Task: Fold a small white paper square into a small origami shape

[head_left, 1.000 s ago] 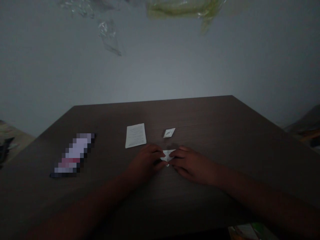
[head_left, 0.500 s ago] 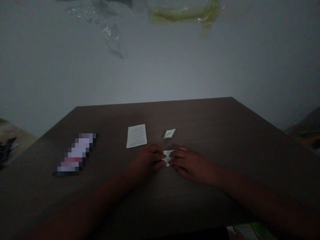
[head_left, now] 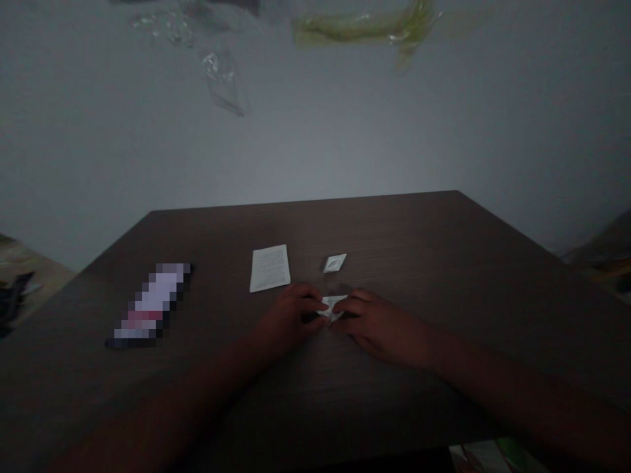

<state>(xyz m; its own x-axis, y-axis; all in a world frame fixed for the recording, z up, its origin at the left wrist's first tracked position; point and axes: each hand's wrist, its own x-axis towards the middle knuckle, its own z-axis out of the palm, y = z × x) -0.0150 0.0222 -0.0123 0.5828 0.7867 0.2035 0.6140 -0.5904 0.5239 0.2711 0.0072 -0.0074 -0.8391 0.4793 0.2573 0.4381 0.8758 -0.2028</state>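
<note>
A small folded piece of white paper (head_left: 333,301) lies on the brown table (head_left: 394,236) between my two hands. My left hand (head_left: 298,315) grips its left side, thumb at the near edge and fingers on top. From the right, my right hand (head_left: 372,322) holds the other side with its fingertips, which cover part of the folds. Just beyond the hands rests a diamond-shaped folded paper (head_left: 334,263), touched by neither hand. A stack or sheet of printed paper (head_left: 270,269) lies flat beyond my left hand.
A phone-like flat object (head_left: 150,305), blurred by pixels, lies at the table's left. Behind the table's far edge rises a pale wall (head_left: 315,144) with yellow tape (head_left: 355,29) and clear tape (head_left: 221,79) on it.
My fingers have shifted slightly on the folded paper, and its near tip is now more covered by my fingertips. The other things lie as before.
</note>
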